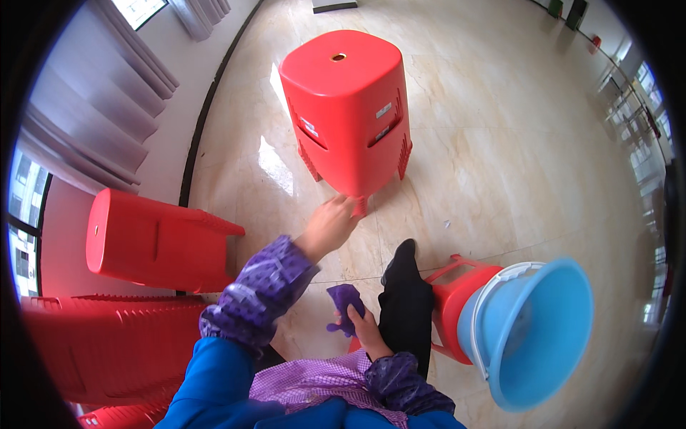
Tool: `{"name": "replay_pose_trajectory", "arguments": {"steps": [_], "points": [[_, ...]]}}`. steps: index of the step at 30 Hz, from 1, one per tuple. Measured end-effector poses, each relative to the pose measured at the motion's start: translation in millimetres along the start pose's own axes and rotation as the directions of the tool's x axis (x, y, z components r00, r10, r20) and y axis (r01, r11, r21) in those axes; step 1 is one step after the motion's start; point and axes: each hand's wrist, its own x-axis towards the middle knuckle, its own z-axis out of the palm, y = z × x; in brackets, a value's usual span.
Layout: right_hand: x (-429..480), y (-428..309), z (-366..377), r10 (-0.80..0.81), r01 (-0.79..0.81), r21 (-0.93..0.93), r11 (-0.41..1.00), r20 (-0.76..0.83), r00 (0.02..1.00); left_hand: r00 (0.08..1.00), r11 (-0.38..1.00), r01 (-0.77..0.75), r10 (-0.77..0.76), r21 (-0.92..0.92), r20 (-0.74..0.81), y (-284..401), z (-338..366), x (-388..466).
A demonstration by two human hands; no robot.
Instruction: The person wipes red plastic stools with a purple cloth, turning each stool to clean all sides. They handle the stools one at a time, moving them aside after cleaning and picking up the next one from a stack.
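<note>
A stack of red plastic stools (348, 123) stands upright on the floor before me, with a round hole in the top seat. My left hand (331, 222) is at the foot of its near corner, fingers curled round a leg; motion blur and the hand itself hide part of the grip. In my right hand (364, 327) is a bunched purple cloth (348, 303), held close in front of my body. To the right, a light blue plastic bucket (544, 332) with a white handle rests tilted in view on a red stool (450, 308).
More red stools (161, 244) stand at the left near the wall, with further stacked red stools (118, 343) below them. Curtains (96, 102) hang by windows at the left. My black-clad leg and shoe (404, 289) are between the cloth and the bucket. The tiled floor (482, 171) is glossy.
</note>
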Motion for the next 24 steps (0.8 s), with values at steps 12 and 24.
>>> {"name": "replay_pose_trajectory", "arguments": {"steps": [12, 24], "points": [[-4, -17, 4, 0.074, -0.064, 0.142, 0.988, -0.066, 0.995, 0.985, 0.817, 0.152, -0.078, 0.556, -0.154, -51, 141, 218], [-1, -20, 7, 0.030, -0.020, 0.093, 0.996, -0.113, 0.993, 0.979, 0.743, 0.052, 0.093, 0.667, -0.180, -63, 140, 200]]}}
